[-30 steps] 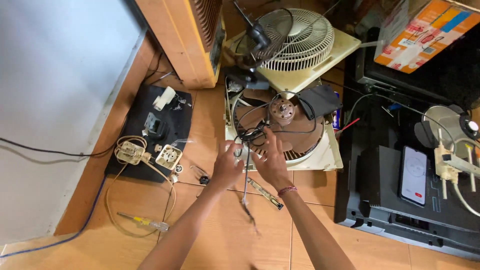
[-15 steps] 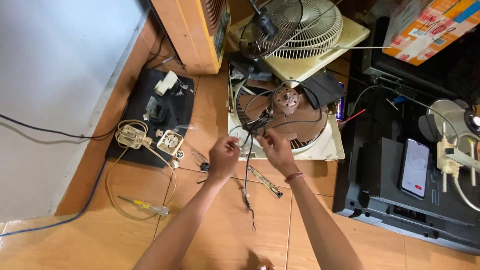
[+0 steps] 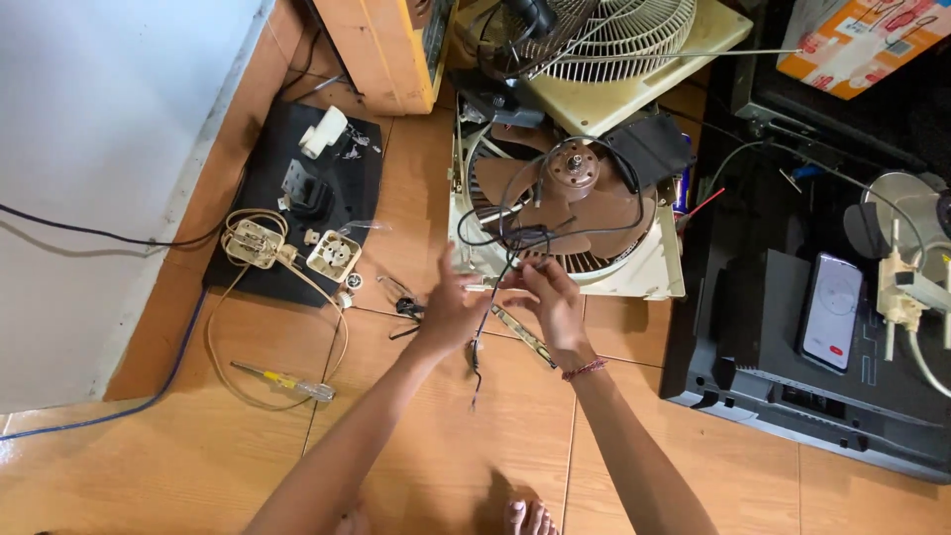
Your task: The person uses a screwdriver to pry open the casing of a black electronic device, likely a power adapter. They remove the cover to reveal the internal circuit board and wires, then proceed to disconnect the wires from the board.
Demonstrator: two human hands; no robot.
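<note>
At fan [image 3: 575, 213] front edge: both hands have drawn closer on the black wires [image 3: 495, 248]. L hand [image 3: 451, 312] half-open, fingertips touching; R hand [image 3: 555, 302] pinching wire.

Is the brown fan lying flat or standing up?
Lying flat. The brown fan faces up from its cream frame on the tiled floor.

A: Any packages or screens here?
B: A cardboard box [image 3: 860, 42] sits at the top right, orange and red with a white and blue panel.
A: And screens?
B: A phone [image 3: 831, 311] lies face up on the black case at right, its screen pale grey with a small red spot.
</note>
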